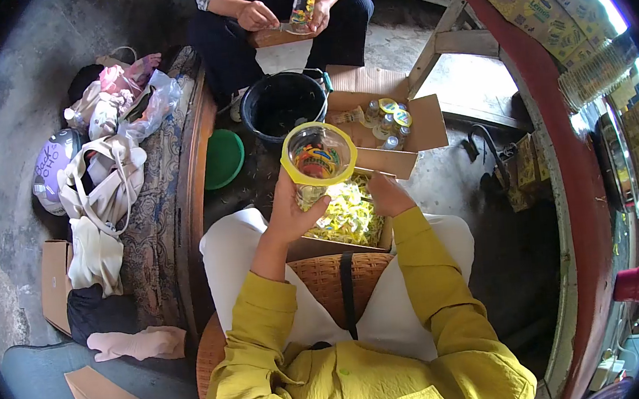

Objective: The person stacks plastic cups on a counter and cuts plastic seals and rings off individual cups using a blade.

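My left hand is wrapped round a clear jar with a yellow rim and a colourful print. The jar is held up, its round top toward me. My right hand is at the right side of an open cardboard box between my knees. Its fingers are curled in, and what they hold, if anything, is hidden. Inside the box lies a heap of small yellow and white pieces, too fine to name.
Opposite sits a person whose hands hold a similar printed jar. Between us stand a black bucket and a cardboard box with several clear jars. A green basin is on the left, near bags and a helmet.
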Demonstrator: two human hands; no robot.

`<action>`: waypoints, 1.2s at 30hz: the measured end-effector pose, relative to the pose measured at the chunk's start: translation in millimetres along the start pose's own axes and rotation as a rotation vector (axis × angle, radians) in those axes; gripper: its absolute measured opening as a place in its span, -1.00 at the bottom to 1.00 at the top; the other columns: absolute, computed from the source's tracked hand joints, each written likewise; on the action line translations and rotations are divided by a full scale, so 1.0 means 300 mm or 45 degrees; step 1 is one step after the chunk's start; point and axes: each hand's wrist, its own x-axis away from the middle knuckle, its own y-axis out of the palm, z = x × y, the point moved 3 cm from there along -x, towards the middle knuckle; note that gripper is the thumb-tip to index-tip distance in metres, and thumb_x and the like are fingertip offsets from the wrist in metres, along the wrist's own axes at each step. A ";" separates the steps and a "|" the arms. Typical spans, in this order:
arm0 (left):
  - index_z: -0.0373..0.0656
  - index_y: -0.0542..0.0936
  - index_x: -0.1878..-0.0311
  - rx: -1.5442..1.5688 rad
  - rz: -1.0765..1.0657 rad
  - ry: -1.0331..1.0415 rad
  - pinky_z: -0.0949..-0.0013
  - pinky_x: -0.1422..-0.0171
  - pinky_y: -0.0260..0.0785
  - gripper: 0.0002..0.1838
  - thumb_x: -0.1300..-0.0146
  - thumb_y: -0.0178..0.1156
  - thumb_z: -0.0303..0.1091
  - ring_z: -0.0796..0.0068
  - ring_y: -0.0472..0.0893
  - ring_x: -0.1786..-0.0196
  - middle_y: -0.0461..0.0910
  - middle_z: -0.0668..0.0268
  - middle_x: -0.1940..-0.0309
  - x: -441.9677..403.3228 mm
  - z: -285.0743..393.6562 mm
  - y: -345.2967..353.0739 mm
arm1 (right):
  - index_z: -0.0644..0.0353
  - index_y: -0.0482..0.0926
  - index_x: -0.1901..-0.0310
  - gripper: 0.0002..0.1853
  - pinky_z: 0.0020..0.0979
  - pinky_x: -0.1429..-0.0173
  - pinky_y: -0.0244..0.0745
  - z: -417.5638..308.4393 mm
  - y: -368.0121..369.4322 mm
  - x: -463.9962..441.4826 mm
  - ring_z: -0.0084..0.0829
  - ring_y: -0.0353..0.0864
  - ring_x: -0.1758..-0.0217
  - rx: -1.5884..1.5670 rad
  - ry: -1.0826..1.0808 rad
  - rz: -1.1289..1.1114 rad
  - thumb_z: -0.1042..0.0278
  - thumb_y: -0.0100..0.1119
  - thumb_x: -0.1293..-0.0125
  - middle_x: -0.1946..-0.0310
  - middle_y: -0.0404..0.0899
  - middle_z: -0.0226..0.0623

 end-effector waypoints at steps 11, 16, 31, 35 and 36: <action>-0.26 0.03 -0.17 0.070 0.165 0.138 0.33 -0.25 0.07 -0.31 -0.01 0.20 -0.53 0.39 0.26 -0.15 0.20 0.15 -0.07 -0.026 0.019 0.008 | 0.38 0.51 0.35 -0.73 -0.18 0.10 0.47 -0.030 -0.072 0.014 0.00 0.53 0.23 -0.188 0.010 0.050 0.61 0.09 0.22 0.35 0.53 0.05; -0.30 0.13 -0.11 -0.075 0.278 0.033 0.48 0.03 0.34 -0.28 0.10 0.34 -0.53 0.52 0.47 0.10 0.44 0.23 0.14 -0.016 0.013 -0.022 | 0.30 0.59 0.30 -0.70 -0.36 0.31 0.47 0.042 -0.151 0.028 -0.26 0.59 0.41 -0.588 0.059 0.168 0.68 0.12 0.18 0.56 0.54 -0.08; -0.41 -0.03 -0.24 -0.362 0.241 0.174 0.31 -0.21 0.15 -0.30 -0.11 0.12 -0.49 0.31 0.33 -0.10 0.24 0.04 -0.07 -0.008 0.035 0.051 | 0.33 0.56 0.31 -0.82 -0.54 0.33 0.45 -0.339 -0.383 0.121 -0.47 0.57 0.43 -0.963 -0.179 1.409 0.65 0.23 0.02 0.42 0.58 -0.20; -0.39 0.01 -0.16 -0.443 0.193 0.215 0.29 -0.18 0.18 -0.32 -0.07 0.21 -0.48 0.29 0.36 -0.09 0.29 0.03 -0.01 -0.016 0.048 0.072 | 0.36 0.56 0.33 -0.82 -0.53 0.37 0.45 -0.350 -0.382 0.126 -0.43 0.58 0.47 -0.876 -0.210 1.487 0.66 0.24 0.05 0.45 0.58 -0.16; -0.38 0.02 -0.14 -0.453 0.178 0.216 0.28 -0.17 0.19 -0.32 -0.06 0.22 -0.48 0.29 0.36 -0.08 0.30 0.03 0.00 -0.014 0.047 0.075 | 0.36 0.57 0.33 -0.82 -0.54 0.37 0.45 -0.348 -0.383 0.126 -0.43 0.58 0.47 -0.847 -0.211 1.499 0.66 0.24 0.05 0.46 0.57 -0.16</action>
